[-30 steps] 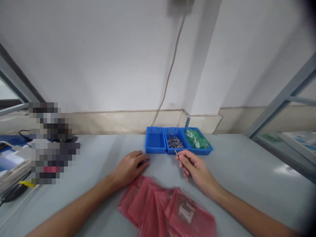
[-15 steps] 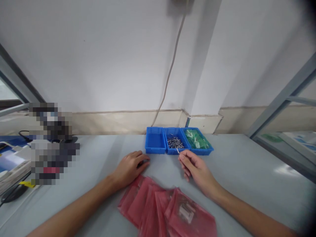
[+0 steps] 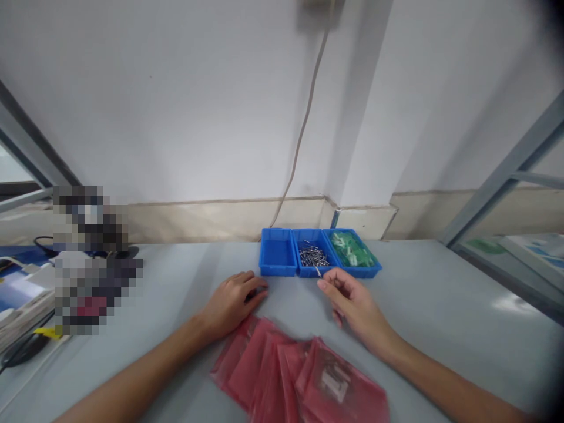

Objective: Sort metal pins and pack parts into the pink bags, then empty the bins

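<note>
My left hand rests palm down on the grey table, fingers loosely stretched, holding nothing. My right hand hovers just in front of three joined blue trays, thumb and forefinger slightly apart with nothing visible between them. The left tray is empty. The middle one holds small metal pins, and one pin lies at its front edge, just off my fingertips. The right tray holds green plastic parts. Several pink plastic bags lie fanned out between my forearms.
A beige cable runs down the white wall behind the trays. At the far left lie stacked papers, a black cable and a pixelated patch. A grey metal frame slants up on the right.
My right hand moved slightly toward the middle tray and its pinch opened; the pin it held now lies at the tray's front edge. My left hand stayed put.
</note>
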The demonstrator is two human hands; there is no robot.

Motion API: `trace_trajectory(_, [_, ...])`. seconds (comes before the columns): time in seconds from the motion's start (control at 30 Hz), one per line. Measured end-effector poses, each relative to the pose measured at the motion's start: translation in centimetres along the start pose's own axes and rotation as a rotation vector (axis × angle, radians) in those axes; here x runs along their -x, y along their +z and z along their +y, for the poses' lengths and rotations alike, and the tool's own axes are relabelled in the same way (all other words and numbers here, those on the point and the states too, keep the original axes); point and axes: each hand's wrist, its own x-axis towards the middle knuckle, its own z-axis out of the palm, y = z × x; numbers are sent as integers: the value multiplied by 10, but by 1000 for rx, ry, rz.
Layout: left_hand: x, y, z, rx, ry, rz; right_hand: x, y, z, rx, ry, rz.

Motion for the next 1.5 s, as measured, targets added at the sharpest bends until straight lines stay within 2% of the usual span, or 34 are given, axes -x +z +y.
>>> trace_trajectory(0.23, [-1,0,-1,5,-10,-1,-1,-2,3,-49,49,-5])
trace_trajectory(0.47, [0,0,0,9,3,6,-3,-5,10,29,17,35])
trace_trajectory(0.77, [-1,-1,2,0,-6,-4,-2,-2,6,53,18,40])
trace_trajectory(1.1, [0,-2,1,5,-6,-15,-1,-2,5,-34,33,30])
trace_trajectory(1.23, [0,-1,1,3,-7,-5,-2,-2,2,-63,62,60])
trace_trajectory(1.5, [0,1,-1,11,11,10,0,-2,-4,-129,29,110])
